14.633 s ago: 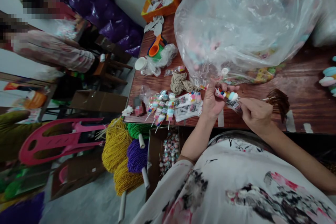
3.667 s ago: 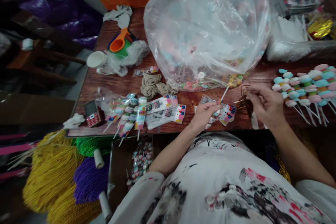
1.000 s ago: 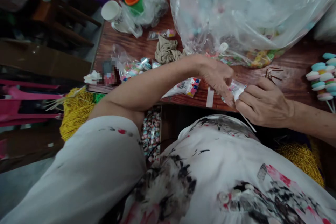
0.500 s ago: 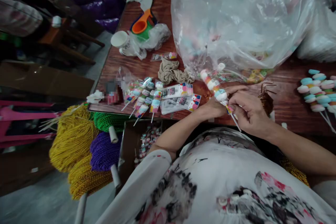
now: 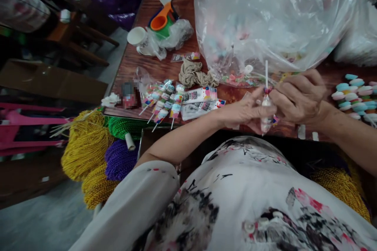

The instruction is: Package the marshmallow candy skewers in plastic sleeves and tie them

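Together, my left hand (image 5: pixel 243 112) and right hand (image 5: pixel 297 96) pinch a wrapped marshmallow stick (image 5: pixel 266 102) at the surface (image 5: pixel 187 4)'s near edge, seemingly finished wrapped sticks (image 5: pixel 176 104) lying left, bare skewers (image 5: pixel 355 95) apparently remaining right.

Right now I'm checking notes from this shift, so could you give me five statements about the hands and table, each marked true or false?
1. The left hand and right hand are both at one wrapped skewer. True.
2. The stick of that skewer points toward the wearer's body. False: it points away, toward the big bag.
3. The cup is left of the orange scoop. True.
4. The beige cloth lies right of both hands. False: it lies to their left.
5. Bare skewers lie to the right of the hands. True.
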Action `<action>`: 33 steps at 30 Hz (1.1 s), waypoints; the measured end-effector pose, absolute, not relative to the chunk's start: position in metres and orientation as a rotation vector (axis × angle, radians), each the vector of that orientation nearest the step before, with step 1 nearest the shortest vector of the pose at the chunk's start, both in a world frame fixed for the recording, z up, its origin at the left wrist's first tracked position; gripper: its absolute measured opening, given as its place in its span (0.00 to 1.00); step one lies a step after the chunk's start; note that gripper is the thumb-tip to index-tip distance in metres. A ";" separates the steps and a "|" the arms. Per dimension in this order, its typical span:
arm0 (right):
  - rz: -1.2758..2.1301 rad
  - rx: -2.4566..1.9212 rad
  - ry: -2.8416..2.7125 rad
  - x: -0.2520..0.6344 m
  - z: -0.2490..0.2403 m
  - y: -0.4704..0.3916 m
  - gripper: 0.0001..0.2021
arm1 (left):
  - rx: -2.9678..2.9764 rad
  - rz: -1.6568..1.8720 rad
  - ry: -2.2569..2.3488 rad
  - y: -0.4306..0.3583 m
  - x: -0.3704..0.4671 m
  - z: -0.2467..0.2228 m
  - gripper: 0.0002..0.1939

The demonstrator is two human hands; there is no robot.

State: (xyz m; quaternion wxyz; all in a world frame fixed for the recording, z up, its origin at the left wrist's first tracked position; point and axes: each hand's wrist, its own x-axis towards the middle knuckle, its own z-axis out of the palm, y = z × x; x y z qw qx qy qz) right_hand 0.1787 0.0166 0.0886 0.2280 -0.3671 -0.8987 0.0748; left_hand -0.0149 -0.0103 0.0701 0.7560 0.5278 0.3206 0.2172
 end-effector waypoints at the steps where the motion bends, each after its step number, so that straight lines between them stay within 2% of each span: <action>1: 0.193 -1.006 -2.458 0.180 0.091 0.020 0.10 | 1.099 0.469 0.663 -0.016 -0.013 0.070 0.25; 5: 0.082 -0.993 -2.346 0.184 0.092 0.020 0.11 | 1.183 0.773 0.728 -0.020 -0.003 0.057 0.23; 7: 0.246 -1.062 -2.188 0.183 0.089 0.013 0.12 | 1.388 0.940 0.843 -0.011 -0.004 0.049 0.18; 9: 0.703 -1.134 -1.928 0.179 0.085 0.002 0.14 | 1.642 1.028 0.959 0.000 -0.011 0.046 0.12; 11: 1.312 -1.106 -1.619 0.171 0.082 -0.011 0.16 | 1.898 1.044 1.050 0.007 -0.019 0.048 0.08; 13: 1.811 -0.958 -1.365 0.157 0.080 -0.027 0.18 | 2.115 1.001 1.074 0.005 -0.028 0.055 0.07; 15: 2.069 -0.815 -1.183 0.139 0.080 -0.044 0.18 | 2.300 0.907 1.041 -0.004 -0.037 0.067 0.10; 18: 2.245 -0.779 -1.012 0.116 0.073 -0.062 0.13 | 2.487 0.710 1.043 -0.024 -0.069 0.085 0.16; 20: 2.265 -0.876 -1.047 0.106 0.058 -0.066 0.06 | 2.473 0.425 1.156 -0.045 -0.109 0.095 0.17; 24: 1.942 -1.202 -1.221 0.110 0.010 -0.063 0.16 | 2.044 -0.432 1.619 -0.119 -0.204 0.106 0.09; 27: 1.640 -1.388 -1.172 0.132 -0.015 -0.065 0.10 | 1.731 -0.870 2.012 -0.163 -0.237 0.093 0.14; 29: 1.618 -1.438 -1.136 0.147 -0.015 -0.074 0.09 | 1.696 -0.948 2.128 -0.165 -0.227 0.080 0.15; 30: 1.634 -1.449 -1.124 0.152 -0.011 -0.080 0.08 | 1.779 -0.878 2.052 -0.158 -0.213 0.074 0.16; 33: 1.499 -1.404 -1.135 0.156 0.005 -0.093 0.07 | 2.142 -0.397 1.533 -0.120 -0.144 0.061 0.14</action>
